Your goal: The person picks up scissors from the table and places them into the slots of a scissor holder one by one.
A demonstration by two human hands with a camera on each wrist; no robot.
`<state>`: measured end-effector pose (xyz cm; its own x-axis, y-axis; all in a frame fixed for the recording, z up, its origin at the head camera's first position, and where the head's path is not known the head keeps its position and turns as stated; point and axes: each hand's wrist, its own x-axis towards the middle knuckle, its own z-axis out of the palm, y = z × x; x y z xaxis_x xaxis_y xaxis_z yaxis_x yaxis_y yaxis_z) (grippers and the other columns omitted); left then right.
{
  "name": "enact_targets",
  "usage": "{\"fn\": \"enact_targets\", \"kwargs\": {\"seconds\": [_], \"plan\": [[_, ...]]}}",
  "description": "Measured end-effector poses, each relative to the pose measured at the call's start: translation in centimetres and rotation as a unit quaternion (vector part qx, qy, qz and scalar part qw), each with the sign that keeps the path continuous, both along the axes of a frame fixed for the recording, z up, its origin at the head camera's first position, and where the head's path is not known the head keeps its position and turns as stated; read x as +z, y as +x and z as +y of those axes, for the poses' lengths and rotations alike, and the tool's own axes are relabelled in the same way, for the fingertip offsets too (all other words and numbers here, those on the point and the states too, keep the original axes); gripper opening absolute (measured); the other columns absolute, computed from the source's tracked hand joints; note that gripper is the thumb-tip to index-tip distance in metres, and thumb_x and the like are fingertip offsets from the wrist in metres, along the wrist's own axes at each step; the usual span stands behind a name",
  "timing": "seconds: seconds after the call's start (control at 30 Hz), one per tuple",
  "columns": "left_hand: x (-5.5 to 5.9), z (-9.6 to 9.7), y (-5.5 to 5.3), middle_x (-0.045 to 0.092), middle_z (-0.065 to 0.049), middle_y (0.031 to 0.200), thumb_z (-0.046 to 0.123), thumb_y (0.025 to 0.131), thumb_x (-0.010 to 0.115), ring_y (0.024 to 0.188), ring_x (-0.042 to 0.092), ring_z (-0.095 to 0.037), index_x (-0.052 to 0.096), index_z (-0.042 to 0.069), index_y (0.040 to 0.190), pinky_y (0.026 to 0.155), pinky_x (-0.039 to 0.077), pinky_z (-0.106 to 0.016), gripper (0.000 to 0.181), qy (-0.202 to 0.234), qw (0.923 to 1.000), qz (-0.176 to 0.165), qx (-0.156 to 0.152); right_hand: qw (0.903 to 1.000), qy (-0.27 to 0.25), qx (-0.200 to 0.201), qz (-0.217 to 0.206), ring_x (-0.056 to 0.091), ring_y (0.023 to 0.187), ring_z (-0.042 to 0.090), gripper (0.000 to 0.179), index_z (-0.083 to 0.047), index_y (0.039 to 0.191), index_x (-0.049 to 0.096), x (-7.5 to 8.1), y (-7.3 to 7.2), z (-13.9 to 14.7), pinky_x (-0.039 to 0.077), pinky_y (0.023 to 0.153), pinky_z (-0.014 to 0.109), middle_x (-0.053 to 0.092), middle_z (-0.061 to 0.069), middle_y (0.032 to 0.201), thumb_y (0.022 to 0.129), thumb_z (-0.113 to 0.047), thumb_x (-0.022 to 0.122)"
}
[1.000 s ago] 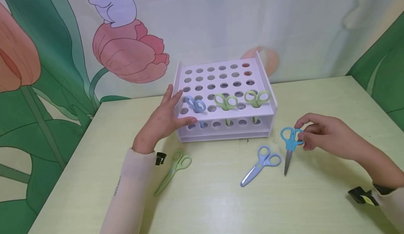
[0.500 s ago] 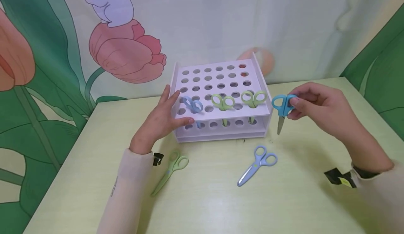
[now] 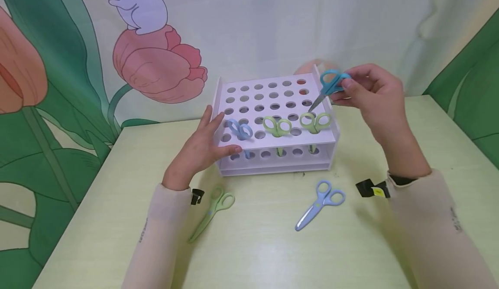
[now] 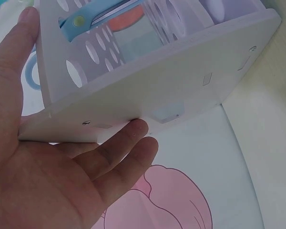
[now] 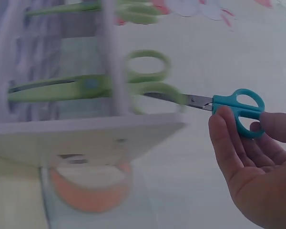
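Observation:
A white rack (image 3: pixel 273 138) with rows of round holes stands on the table. My left hand (image 3: pixel 199 148) rests on its left side, fingers spread along the side panel (image 4: pixel 176 76) and thumb at the front edge. My right hand (image 3: pixel 374 92) pinches blue-handled scissors (image 3: pixel 330 82) by one finger loop. Their blades slant down to the left over the rack's right part, close behind the rightmost green scissors (image 3: pixel 315 123). Other green scissors (image 3: pixel 277 126) and light-blue scissors (image 3: pixel 240 129) also sit in front holes, blades down. The right wrist view shows the held scissors' teal loops (image 5: pixel 248 98).
Periwinkle scissors (image 3: pixel 320 204) lie on the table (image 3: pixel 265 254) in front of the rack. Green scissors (image 3: pixel 212 211) lie at the left, beside my left sleeve. A curtain (image 3: pixel 265 29) printed with flowers hangs behind the table.
My right hand has lifted the blue-handled scissors from near the table at the right, up and leftward to above the rack's right part. The left hand has stayed on the rack.

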<state>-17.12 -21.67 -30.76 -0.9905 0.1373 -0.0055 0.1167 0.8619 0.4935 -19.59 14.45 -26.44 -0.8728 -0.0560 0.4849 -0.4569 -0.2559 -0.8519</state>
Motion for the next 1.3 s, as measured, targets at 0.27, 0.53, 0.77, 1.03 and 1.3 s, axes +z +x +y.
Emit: {"fn": "enact_targets", "kwargs": {"seconds": [0.27, 0.53, 0.77, 1.03, 1.3], "plan": [[0.1, 0.0, 0.0, -0.014, -0.004, 0.168, 0.054, 0.082, 0.08, 0.149, 0.021, -0.039, 0.018, 0.018, 0.163, 0.114, 0.031, -0.053, 0.108, -0.004, 0.9999, 0.006, -0.01, 0.9728, 0.199, -0.109, -0.047, 0.069, 0.087, 0.014, 0.019, -0.001, 0.109, 0.071, -1.7, -1.2, -1.1, 0.055, 0.08, 0.023, 0.073, 0.001, 0.095, 0.097, -0.015, 0.07], [0.1, 0.0, 0.0, -0.014, -0.003, 0.168, 0.054, 0.081, 0.08, 0.149, 0.021, -0.039, 0.018, 0.019, 0.163, 0.114, 0.031, -0.053, 0.109, 0.001, 1.0, 0.0, -0.006, 0.9336, 0.321, -0.143, -0.073, 0.066, 0.102, 0.016, 0.026, -0.002, 0.116, 0.071, -2.2, -1.4, -1.4, 0.052, 0.085, 0.024, 0.073, 0.008, 0.109, 0.099, -0.022, 0.067], [0.2, 0.0, -0.1, -0.014, -0.003, 0.168, 0.054, 0.082, 0.08, 0.15, 0.02, -0.039, 0.017, 0.02, 0.163, 0.114, 0.03, -0.053, 0.109, -0.002, 1.0, 0.0, -0.004, 0.9296, 0.328, -0.152, -0.074, 0.064, 0.107, 0.021, 0.029, -0.002, 0.118, 0.07, -1.8, -1.0, -1.3, 0.052, 0.09, 0.03, 0.07, 0.014, 0.116, 0.101, -0.024, 0.063], [0.2, 0.0, -0.1, -0.014, -0.002, 0.168, 0.054, 0.081, 0.08, 0.15, 0.02, -0.038, 0.018, 0.02, 0.163, 0.114, 0.03, -0.053, 0.108, 0.001, 1.0, -0.001, -0.002, 0.9285, 0.33, -0.157, -0.065, 0.06, 0.103, 0.018, 0.03, -0.004, 0.119, 0.071, -1.6, -0.8, -1.0, 0.048, 0.084, 0.03, 0.071, 0.01, 0.113, 0.102, -0.026, 0.061], [0.0, 0.0, 0.0, -0.016, 0.0, 0.168, 0.055, 0.081, 0.08, 0.151, 0.018, -0.036, 0.017, 0.021, 0.163, 0.115, 0.029, -0.052, 0.109, 0.004, 1.0, -0.007, 0.001, 0.9174, 0.387, -0.063, -0.069, 0.037, 0.143, 0.034, 0.053, 0.001, 0.12, 0.069, -2.8, -2.2, -0.7, 0.029, 0.114, 0.056, 0.049, 0.016, 0.15, 0.108, -0.043, 0.043]]}}
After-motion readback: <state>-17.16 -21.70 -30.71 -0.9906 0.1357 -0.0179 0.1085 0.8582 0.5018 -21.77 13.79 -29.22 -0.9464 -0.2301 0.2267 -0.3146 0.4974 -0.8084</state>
